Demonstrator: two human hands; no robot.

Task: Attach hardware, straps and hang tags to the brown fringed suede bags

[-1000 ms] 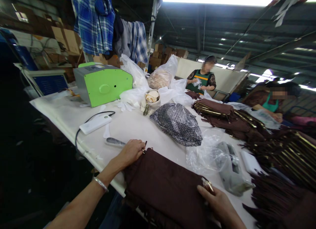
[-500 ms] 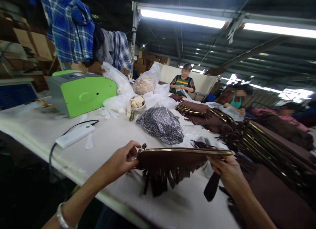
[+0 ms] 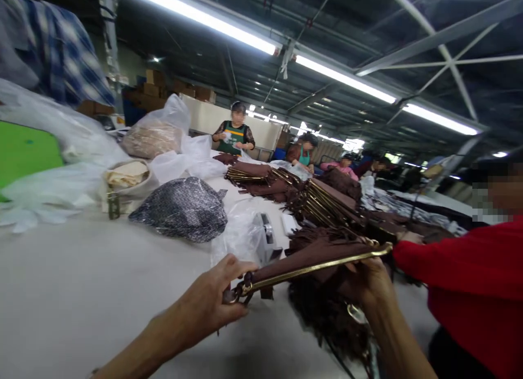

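Note:
A dark brown fringed clutch bag [image 3: 304,258] with a gold zip along its edge is held over the table by both my hands. My left hand [image 3: 214,297] has its thumb and fingers closed about the left end, by the zip pull. At the other end, my right hand [image 3: 373,283] grips the bag from beneath, its fingers partly hidden. The bag tilts up toward the right. Below and behind it lie more brown fringed pieces [image 3: 327,308]. A clear plastic bag [image 3: 237,232] and a grey-and-white device [image 3: 267,240] are just beyond my left hand.
A black-and-white patterned bundle [image 3: 183,210], a cream cloth bag [image 3: 139,191] and a green machine [image 3: 28,156] stand on the white table [image 3: 81,281]. Stacked brown zip bags [image 3: 327,202] run along the right. A person in a red sleeve [image 3: 469,264] is close on my right.
The view has swung right, bringing the red-sleeved person in. The clutch has turned from level to tilted, its right end higher and nearer the stacked bags. Both hands still hold it.

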